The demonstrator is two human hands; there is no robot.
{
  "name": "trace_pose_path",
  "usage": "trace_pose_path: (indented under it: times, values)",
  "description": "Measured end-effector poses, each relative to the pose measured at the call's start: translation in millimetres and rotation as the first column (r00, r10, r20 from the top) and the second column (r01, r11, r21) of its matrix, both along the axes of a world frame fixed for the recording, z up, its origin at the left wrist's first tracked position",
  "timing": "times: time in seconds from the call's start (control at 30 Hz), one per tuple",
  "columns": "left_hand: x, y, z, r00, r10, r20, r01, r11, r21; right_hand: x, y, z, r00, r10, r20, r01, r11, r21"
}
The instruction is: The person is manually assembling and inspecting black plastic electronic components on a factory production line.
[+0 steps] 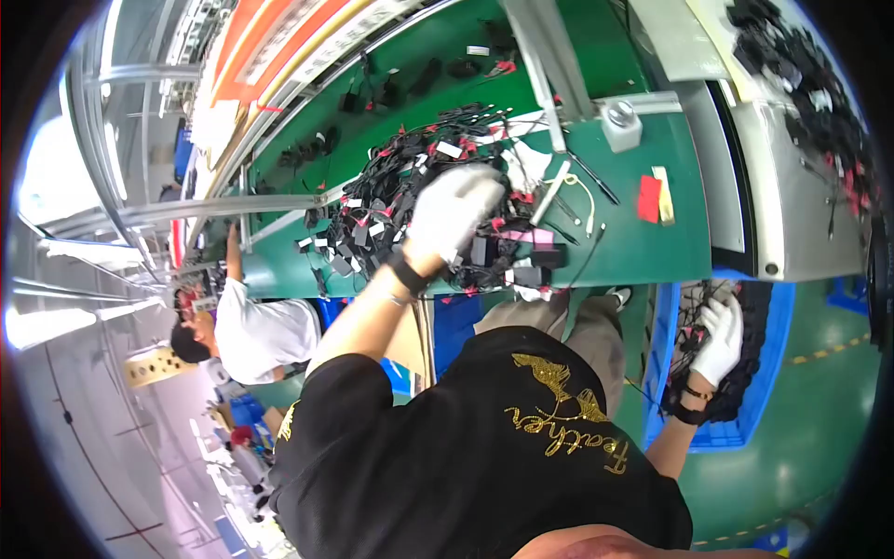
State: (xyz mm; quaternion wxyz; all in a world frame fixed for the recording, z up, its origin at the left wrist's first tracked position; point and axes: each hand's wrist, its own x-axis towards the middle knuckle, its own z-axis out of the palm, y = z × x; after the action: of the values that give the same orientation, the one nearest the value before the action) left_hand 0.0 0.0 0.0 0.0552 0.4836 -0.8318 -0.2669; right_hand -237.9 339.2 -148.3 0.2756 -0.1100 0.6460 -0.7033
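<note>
Head view: the black adapters and cables (363, 205) lie in one tangled heap on the green bench (680, 247), right under and around the left hand (456, 212), which is much the nearer of the two. The heap spreads mostly to that hand's left, with a few pieces to its right; its cables point every way, so no single long axis shows. The left glove is blurred, and I cannot tell whether its fingers are apart or clamped on a piece. The right hand (721, 335) is well apart, beyond the bench's near edge, over dark contents (752, 347) in a blue crate (779, 331) whose long side runs away from the person; its fingers look nearly together, though any grip is hidden. Counted: two gloved hands, one bench heap, its pieces too tangled to number, one white bottle (621, 128), one red card (649, 198).
</note>
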Motion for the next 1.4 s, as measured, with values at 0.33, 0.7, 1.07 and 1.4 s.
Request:
trace_pose_path:
  times: [0.33,0.7,1.07,1.4]
  values:
    - [91,-284,-99,0.878,0.476,0.051,-0.454,0.862,-0.225,73,-373,92,0.566,0.565,-0.6,-0.464,0.82,0.335]
    - [87,-330,-175,0.978,0.128,-0.166,-0.154,0.976,-0.157,72,-546,-24,-0.032,0.852,-0.523,0.22,0.516,0.828]
    - [139,-156,-6,-0.095,0.608,-0.788,0.398,0.749,0.53,163,-437,117,0.781,0.582,-0.227,-0.622,0.755,-0.205]
    - [105,-36,34,-0.177,0.853,-0.492,0.698,0.461,0.548,169,-304,211,0.595,0.706,0.385,-0.464,0.692,-0.552]
